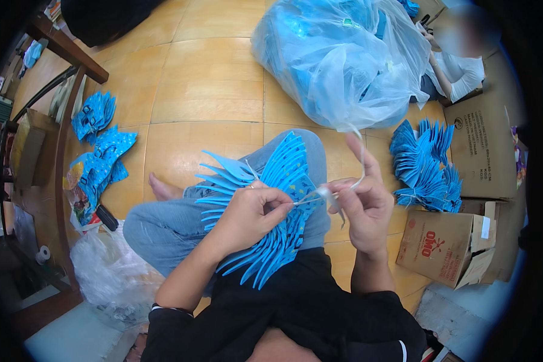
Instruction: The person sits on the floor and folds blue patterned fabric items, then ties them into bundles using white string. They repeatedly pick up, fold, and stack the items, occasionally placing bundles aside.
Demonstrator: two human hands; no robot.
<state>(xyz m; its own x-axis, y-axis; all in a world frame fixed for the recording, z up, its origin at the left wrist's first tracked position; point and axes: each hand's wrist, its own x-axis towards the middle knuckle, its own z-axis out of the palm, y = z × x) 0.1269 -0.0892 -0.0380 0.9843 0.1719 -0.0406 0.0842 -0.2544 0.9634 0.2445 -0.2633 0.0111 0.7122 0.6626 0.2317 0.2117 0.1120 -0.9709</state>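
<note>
A fanned bundle of thin blue pieces with small printed patterns [288, 161] rests on my lap; I cannot tell their exact kind. My left hand [247, 217] lies over the bundle, thumb and forefinger pinching a thin pale string [362, 161]. On the right, my right hand [368, 211] grips the same string between thumb and fingers, with its forefinger raised and a loop running up along it. Between the two hands the string crosses above the bundle's right side, and a short loose end hangs below my right fingers.
Similar blue bundles lie on the tiled floor at left [105, 154] and right [425, 166]. A big translucent bag [344, 78] of blue pieces stands ahead, beside another person [464, 75]. Cardboard boxes [437, 247] stand at right; clear plastic [111, 274] lies at left.
</note>
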